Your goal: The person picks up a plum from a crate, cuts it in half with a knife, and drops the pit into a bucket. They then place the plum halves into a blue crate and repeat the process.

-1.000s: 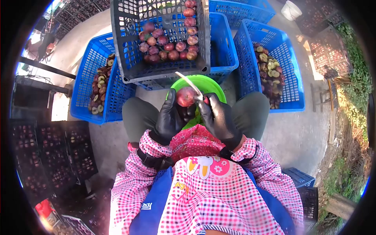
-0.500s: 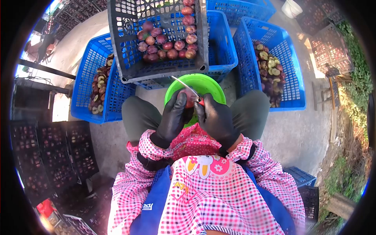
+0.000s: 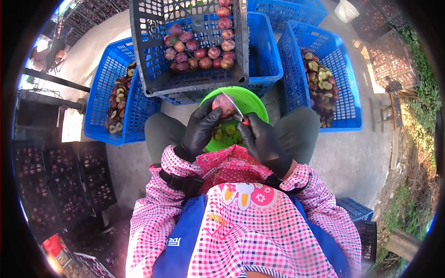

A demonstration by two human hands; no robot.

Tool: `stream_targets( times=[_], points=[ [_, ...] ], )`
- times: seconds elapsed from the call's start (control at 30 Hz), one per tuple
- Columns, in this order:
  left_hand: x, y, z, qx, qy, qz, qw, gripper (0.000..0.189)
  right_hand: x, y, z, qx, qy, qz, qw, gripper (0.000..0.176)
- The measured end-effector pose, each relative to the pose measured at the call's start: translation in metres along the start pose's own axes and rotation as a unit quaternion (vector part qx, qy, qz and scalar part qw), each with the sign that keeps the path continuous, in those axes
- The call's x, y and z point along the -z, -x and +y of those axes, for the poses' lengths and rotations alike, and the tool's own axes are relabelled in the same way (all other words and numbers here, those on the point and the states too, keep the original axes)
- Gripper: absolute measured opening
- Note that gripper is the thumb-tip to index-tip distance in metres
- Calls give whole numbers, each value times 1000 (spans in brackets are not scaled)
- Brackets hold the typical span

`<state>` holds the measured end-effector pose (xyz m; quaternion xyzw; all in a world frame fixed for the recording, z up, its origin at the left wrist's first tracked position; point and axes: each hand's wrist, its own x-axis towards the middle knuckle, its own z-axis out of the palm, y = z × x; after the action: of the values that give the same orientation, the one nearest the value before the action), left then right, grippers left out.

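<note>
My left hand, in a black glove, holds a reddish-purple plum between thumb and fingers. In my right hand, also black-gloved, is a knife with a red handle; its thin blade points up and left, against or just beside the plum's right side. Both hands are above a bright green basin, where some yellowish-green pieces lie. Beyond the basin, a black crate tilted towards me contains several whole plums.
Blue crates with cut fruit stand at the left and right. Another blue crate is beneath the black one. Dark crates are stacked at the far left. A white bucket stands at the upper right.
My left hand has turned and opened out a little, showing more of the plum. My right hand has shifted slightly right and down with the knife. Pieces in the basin are now visible.
</note>
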<state>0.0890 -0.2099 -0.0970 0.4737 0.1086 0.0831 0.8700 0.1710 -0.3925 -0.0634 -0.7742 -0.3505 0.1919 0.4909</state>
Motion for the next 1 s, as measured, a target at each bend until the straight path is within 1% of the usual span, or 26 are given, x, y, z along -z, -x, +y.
stream_targets(
  times=[0.03, 0.07, 0.17, 0.3, 0.37, 0.5, 0.57, 0.6, 0.63, 0.67, 0.73, 0.77, 0.8, 0.83, 0.87, 0.9, 0.93, 0.97, 1.0],
  points=[
    [0, 0, 2, 1, -58, -4, 998, 56, -2, 2, -6, 42, 84, 9, 995, 24],
    [-1, 0, 2, 0, -59, -4, 998, 56, -3, 4, -9, 17, 79, -5, 997, 24],
    [-2, 1, 3, 4, -52, 10, 999, 57, -9, 3, -8, 9, 117, -1, 993, 25],
    [1, 2, 2, 2, -52, 4, 999, 57, -12, 3, -10, 19, 129, 14, 991, 25],
    [0, 3, 1, 0, -51, -4, 999, 57, -14, 4, -9, 9, 162, 14, 987, 25],
    [-14, 4, 2, 21, -23, 0, 1000, 55, -23, -1, 4, 20, 141, 23, 989, 25],
    [-20, 5, 6, 27, -11, 1, 1000, 54, -25, 0, 2, 42, 125, 37, 991, 25],
    [-24, 2, 6, 62, 150, -16, 987, 53, -27, 1, 1, 43, 124, 38, 991, 25],
    [-28, 0, 7, 94, 308, -33, 946, 52, -30, 2, 1, 36, 127, 42, 990, 24],
    [-27, -2, 1, 93, 308, -33, 946, 52, -32, 3, 2, 30, 130, 43, 990, 26],
    [-21, -4, -15, 72, 247, 1, 966, 56, -33, 5, 8, 39, 108, 52, 992, 25],
    [-25, -1, -6, 73, 248, 1, 966, 56, -33, 6, 10, 46, 85, 62, 993, 24],
    [-35, 5, 11, -10, -19, 5, 1000, 50, -31, 7, 8, 43, 85, 63, 993, 24],
    [-41, 10, 19, -92, -283, 8, 955, 46, -28, 8, 5, 51, 69, 51, 995, 25],
    [-40, 7, 16, -147, -314, 9, 938, 47, -25, 8, 2, 64, 53, 40, 996, 26],
    [-39, 7, 13, -150, -314, 8, 937, 47, -23, 7, 1, 66, 54, 41, 995, 26],
    [-37, 8, 10, -95, -201, 30, 975, 46, -23, 6, 0, 83, 75, 46, 993, 26],
    [-36, 10, 8, -36, -84, 51, 995, 46, -23, 6, 0, 98, 95, 51, 989, 26],
    [-35, 11, 7, -34, -84, 52, 994, 46, -25, 8, 1, 96, 93, 51, 990, 26]
  ],
)
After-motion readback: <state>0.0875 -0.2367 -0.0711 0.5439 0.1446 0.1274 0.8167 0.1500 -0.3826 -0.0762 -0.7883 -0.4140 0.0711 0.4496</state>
